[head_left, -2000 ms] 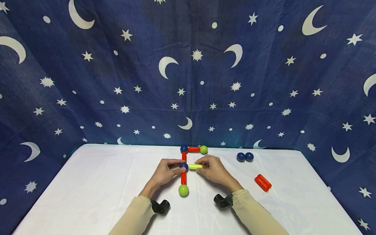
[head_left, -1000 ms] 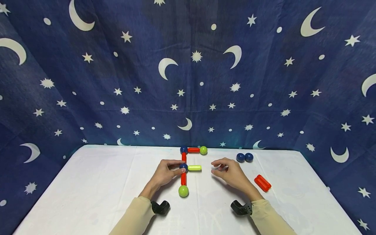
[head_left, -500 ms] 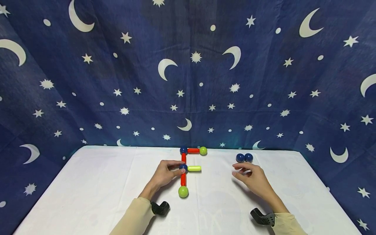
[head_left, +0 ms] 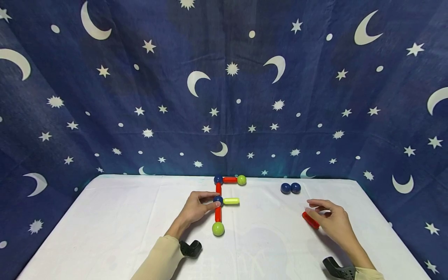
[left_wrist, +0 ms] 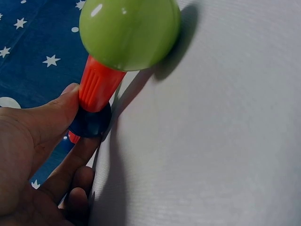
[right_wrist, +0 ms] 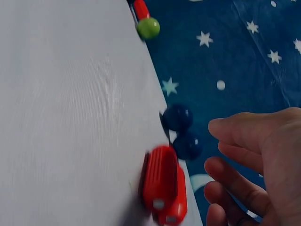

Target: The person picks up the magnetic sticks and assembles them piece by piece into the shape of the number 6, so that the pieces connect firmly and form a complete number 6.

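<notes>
R hand [head_left: 330,219]: fingers loosely bent, nothing in it, just beside two loose red rods [right_wrist: 161,179] lying side by side; the R wrist view shows a gap btwn fingertips and rods. L hand [head_left: 194,208] pinches the middle blue ball [head_left: 219,199] btwn thumb and fingers.

Out from that ball: a red rod toward the person, ending in a near green ball [head_left: 218,229]; another red rod [head_left: 218,189] away to the top blue ball [head_left: 218,180], then a top red rod [head_left: 230,180] to the far green ball [head_left: 241,180]. A yellow-green rod [head_left: 231,201] juts R off the middle ball — far end w/ no ball on it. Farther off, two spare blue balls [head_left: 291,188] sit together on the white table [head_left: 122,225], nr the back edge.

Step in hand, I'd judge: fetching a spare pc while L steadies the assembly. Next move prob. calls for closing thumb + fingers on one red rod only — they lie tight together, so the second could come along.
</notes>
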Demonstrator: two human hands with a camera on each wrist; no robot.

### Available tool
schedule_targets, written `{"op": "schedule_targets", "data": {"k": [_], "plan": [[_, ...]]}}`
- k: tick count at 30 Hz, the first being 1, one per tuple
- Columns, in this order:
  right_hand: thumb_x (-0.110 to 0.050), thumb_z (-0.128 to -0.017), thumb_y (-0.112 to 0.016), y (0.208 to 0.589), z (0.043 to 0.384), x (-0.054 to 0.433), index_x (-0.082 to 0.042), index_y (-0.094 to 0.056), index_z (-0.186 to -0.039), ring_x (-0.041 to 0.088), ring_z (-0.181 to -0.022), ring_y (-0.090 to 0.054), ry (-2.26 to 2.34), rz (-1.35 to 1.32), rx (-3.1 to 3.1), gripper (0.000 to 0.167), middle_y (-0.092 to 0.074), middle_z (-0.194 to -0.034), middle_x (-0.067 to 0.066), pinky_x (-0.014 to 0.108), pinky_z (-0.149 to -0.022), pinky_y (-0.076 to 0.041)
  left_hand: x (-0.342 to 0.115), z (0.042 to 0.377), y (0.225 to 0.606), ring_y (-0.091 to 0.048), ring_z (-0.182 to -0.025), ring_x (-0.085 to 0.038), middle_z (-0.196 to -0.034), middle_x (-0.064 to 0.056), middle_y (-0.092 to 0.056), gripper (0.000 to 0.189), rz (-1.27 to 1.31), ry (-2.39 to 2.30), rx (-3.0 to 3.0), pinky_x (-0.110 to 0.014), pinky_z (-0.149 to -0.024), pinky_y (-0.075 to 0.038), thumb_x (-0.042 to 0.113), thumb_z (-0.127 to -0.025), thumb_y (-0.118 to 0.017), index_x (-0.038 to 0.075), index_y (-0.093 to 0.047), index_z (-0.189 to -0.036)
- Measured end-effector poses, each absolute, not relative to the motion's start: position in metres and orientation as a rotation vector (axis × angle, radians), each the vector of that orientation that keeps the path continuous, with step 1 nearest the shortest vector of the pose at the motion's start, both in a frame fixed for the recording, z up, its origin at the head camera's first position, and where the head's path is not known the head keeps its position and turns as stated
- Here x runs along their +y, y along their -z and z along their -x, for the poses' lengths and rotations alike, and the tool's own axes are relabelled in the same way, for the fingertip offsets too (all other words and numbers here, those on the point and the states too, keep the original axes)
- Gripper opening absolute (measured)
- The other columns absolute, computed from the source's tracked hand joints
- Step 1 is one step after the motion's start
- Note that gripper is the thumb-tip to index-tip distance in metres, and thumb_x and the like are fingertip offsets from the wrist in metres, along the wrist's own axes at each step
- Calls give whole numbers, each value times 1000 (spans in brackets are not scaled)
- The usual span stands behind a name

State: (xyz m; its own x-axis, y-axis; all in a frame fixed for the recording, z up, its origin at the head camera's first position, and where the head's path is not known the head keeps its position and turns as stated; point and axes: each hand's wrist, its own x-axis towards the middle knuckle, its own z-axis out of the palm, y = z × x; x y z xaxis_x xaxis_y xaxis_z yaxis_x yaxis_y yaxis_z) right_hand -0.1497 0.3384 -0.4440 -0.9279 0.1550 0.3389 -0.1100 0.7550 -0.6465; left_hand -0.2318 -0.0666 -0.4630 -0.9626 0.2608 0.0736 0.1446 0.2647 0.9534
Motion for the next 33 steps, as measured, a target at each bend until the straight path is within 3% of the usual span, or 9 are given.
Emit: {"op": "schedule_targets", "data": {"k": [5,13,25,33], "plan": [[-16,-85,-82,448,146,352,-6,-76,-112,-6,-80,-56,-932,66,-2593,29,-74,-96,9,12,-66,-44,-67,232,462,-70,-106,-30,-112,-16,-74,29,-387,-1809,2417,-49,-100,-50,8,-86,-82,-1,-76,-113],[-9,-84,-81,458,140,361,-2,-76,-110,3,-70,-55,-897,73,-2666,28,-74,-89,7,23,-58,-47,-66,233,462,-70,-106,-30,-112,-16,-74,29,-386,-1816,2406,-48,-100,-51,8,-86,-82,-1,-76,-113],[-12,-79,-85,462,145,361,-2,-77,-104,9,-71,-57,-834,99,-2695,28,-69,-82,2,24,-60,-48,-66,233,463,-70,-107,-30,-113,-16,-74,29,-382,-1797,2420,-47,-99,-51,8,-86,-82,0,-76,-113],[-11,-80,-85,456,149,360,-4,-78,-99,6,-68,-56,-821,28,-2640,22,-70,-82,5,26,-55,-46,-66,233,463,-70,-106,-30,-112,-15,-74,28,-377,-1784,2435,-47,-99,-52,8,-86,-82,0,-77,-112]]}}
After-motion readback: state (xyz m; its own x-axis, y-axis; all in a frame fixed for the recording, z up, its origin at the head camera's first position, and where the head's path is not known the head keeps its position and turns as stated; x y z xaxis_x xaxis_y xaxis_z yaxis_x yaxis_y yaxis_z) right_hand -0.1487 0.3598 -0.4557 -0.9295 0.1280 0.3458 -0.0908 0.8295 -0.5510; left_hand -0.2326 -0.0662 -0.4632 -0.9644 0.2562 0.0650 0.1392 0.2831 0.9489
